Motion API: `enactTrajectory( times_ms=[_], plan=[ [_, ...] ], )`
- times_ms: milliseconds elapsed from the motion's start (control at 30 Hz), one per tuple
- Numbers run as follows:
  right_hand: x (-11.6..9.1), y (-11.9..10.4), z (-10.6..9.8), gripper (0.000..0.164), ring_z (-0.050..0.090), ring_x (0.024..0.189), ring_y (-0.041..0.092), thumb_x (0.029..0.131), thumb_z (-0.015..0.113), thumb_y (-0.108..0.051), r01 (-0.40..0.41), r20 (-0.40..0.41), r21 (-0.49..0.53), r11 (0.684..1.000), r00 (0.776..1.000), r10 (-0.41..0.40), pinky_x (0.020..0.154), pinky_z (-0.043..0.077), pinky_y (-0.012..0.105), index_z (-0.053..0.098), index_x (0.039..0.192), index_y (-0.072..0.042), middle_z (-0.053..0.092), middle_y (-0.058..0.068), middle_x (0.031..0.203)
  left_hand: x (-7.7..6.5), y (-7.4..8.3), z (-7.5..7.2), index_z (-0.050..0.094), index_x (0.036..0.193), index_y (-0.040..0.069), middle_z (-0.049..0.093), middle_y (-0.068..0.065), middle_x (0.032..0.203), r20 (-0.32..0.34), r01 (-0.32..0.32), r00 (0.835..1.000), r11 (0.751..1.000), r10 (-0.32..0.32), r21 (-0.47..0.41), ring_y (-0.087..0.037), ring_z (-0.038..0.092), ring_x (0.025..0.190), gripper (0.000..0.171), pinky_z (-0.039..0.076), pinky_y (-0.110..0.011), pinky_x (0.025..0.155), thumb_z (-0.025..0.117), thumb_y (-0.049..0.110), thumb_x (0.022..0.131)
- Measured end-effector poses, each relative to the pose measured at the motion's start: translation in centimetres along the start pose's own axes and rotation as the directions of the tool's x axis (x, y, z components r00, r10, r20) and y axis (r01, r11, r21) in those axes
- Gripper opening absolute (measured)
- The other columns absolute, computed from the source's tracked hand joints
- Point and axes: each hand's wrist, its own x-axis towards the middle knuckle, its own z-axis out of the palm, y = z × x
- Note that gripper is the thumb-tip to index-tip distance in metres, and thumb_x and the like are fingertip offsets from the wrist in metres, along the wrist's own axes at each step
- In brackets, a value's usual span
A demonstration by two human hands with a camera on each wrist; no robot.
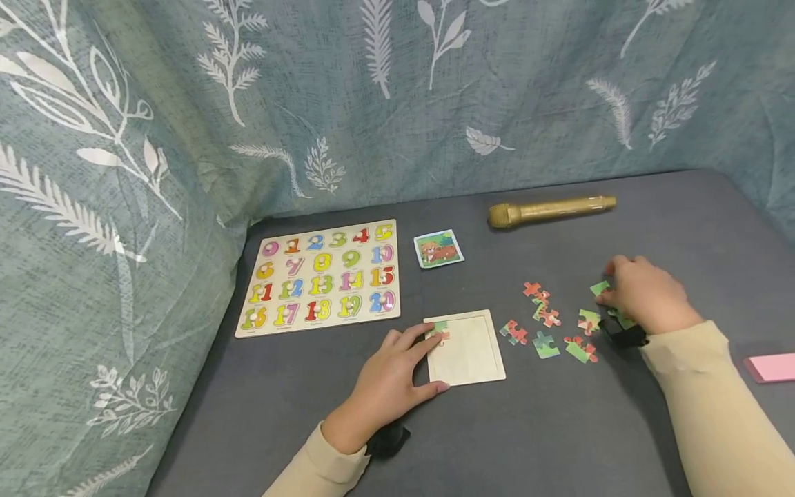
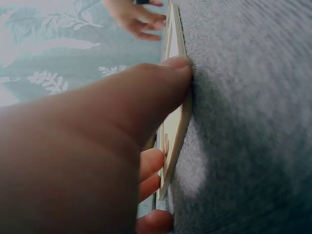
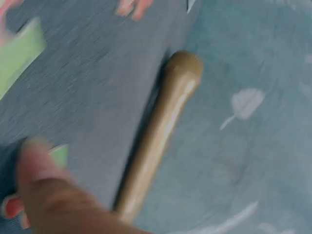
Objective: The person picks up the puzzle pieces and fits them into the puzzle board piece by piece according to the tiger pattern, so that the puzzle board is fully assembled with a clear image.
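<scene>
My left hand (image 1: pixel 393 373) rests on the left side of a pale wooden puzzle frame (image 1: pixel 470 355), its thumb at the near edge. Its fingertips touch a small green and pink puzzle piece (image 1: pixel 441 326) in the frame's far left corner. Over the loose pieces at the right is my right hand (image 1: pixel 652 293), beside a green piece (image 1: pixel 599 288) with red on it. Whether that piece is pinched does not show. In the right wrist view the thumb (image 3: pixel 46 180) is blurred and partly covers a green piece (image 3: pixel 59 156). Another green piece (image 1: pixel 623 319) lies partly under this hand.
Several loose puzzle pieces (image 1: pixel 546 345) lie right of the frame. A number puzzle board (image 1: pixel 332 330) is at the left, with a small animal picture card (image 1: pixel 438 248) next to it. A gold microphone (image 1: pixel 553 210) lies at the back. A pink block (image 1: pixel 770 368) sits far right.
</scene>
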Motion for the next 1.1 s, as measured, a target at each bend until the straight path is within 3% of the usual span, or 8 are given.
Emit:
enactTrajectory(
  times_ms=[100,200,333,433,633,767,900,1100],
  plan=[
    [0.8,1.8,-0.4,0.052,0.068,0.074,0.037,0.099,0.074,-0.017,-0.037,0.145,0.103,0.994,0.989,0.022,0.074,0.052,0.054,0.049,0.131,0.015,0.063,0.03,0.105,-0.1,0.0,0.0,0.059,0.152,0.018,0.049,-0.001,0.157,-0.001,0.003,1.0,1.0,-0.003,-0.002,-0.018,0.049,0.107,0.077,0.054,-0.034,0.078,0.086,0.048,0.086],
    [1.4,2.4,-0.4,0.047,0.065,0.06,0.024,0.1,0.072,-0.015,-0.022,0.182,0.145,0.989,0.983,-0.005,0.071,0.053,0.048,0.051,0.129,0.014,0.066,0.024,0.099,0.0,0.0,0.0,0.059,0.152,0.018,0.049,-0.001,0.156,-0.001,0.003,1.0,1.0,-0.003,-0.007,-0.019,0.05,0.108,0.077,0.054,-0.036,0.08,0.086,0.047,0.086],
    [1.3,1.9,-0.2,0.034,0.06,0.051,0.022,0.1,0.07,-0.011,0.098,0.12,0.154,0.983,0.986,-0.117,0.062,0.053,0.045,0.059,0.123,0.013,0.064,0.018,0.092,0.0,0.0,-0.1,0.058,0.152,0.018,0.05,-0.002,0.155,0.008,0.011,1.0,1.0,-0.011,-0.006,-0.019,0.05,0.11,0.077,0.055,-0.037,0.081,0.086,0.048,0.087],
    [1.0,0.4,0.0,0.022,0.062,0.058,0.02,0.101,0.068,-0.007,0.196,0.046,0.201,0.96,0.977,-0.21,0.057,0.051,0.04,0.066,0.116,0.009,0.068,0.015,0.091,0.0,0.0,-0.1,0.059,0.152,0.018,0.049,-0.001,0.157,0.016,0.017,1.0,1.0,-0.017,-0.011,-0.019,0.05,0.108,0.077,0.054,-0.035,0.08,0.086,0.048,0.087],
    [0.1,-4.2,1.6,0.01,0.066,0.069,0.017,0.097,0.073,-0.001,0.372,-0.06,0.322,0.871,0.926,-0.373,0.062,0.052,0.032,0.072,0.107,0.002,0.073,0.003,0.084,0.0,0.1,0.0,0.059,0.152,0.018,0.048,0.001,0.159,0.015,0.022,1.0,1.0,-0.022,-0.008,-0.018,0.048,0.104,0.077,0.053,-0.033,0.077,0.086,0.048,0.087],
    [-0.7,-6.7,3.0,0.011,0.068,0.073,0.016,0.094,0.078,-0.002,0.427,-0.111,0.36,0.83,0.903,-0.416,0.066,0.053,0.031,0.071,0.101,-0.006,0.074,-0.002,0.087,0.0,0.2,0.1,0.058,0.152,0.019,0.049,0.0,0.158,0.016,0.019,1.0,1.0,-0.019,0.006,-0.018,0.049,0.108,0.077,0.055,-0.035,0.079,0.084,0.05,0.087],
    [-1.0,-8.1,4.1,0.009,0.07,0.08,0.014,0.093,0.079,-0.005,0.47,-0.135,0.362,0.805,0.881,-0.454,0.071,0.054,0.032,0.075,0.098,-0.01,0.075,-0.004,0.09,0.2,0.3,0.0,0.057,0.153,0.02,0.049,-0.001,0.157,0.02,0.018,1.0,1.0,-0.019,0.019,-0.019,0.049,0.11,0.076,0.055,-0.036,0.081,0.083,0.051,0.089],
    [-1.2,-9.6,5.2,0.016,0.062,0.074,0.007,0.093,0.076,0.001,0.564,-0.106,0.376,0.735,0.814,-0.57,0.068,0.052,0.028,0.08,0.108,-0.004,0.072,-0.003,0.093,0.3,0.2,-0.2,0.057,0.153,0.02,0.049,-0.001,0.155,0.03,0.022,0.999,0.999,-0.023,0.038,-0.02,0.05,0.112,0.076,0.055,-0.038,0.082,0.082,0.052,0.089]
  ],
)
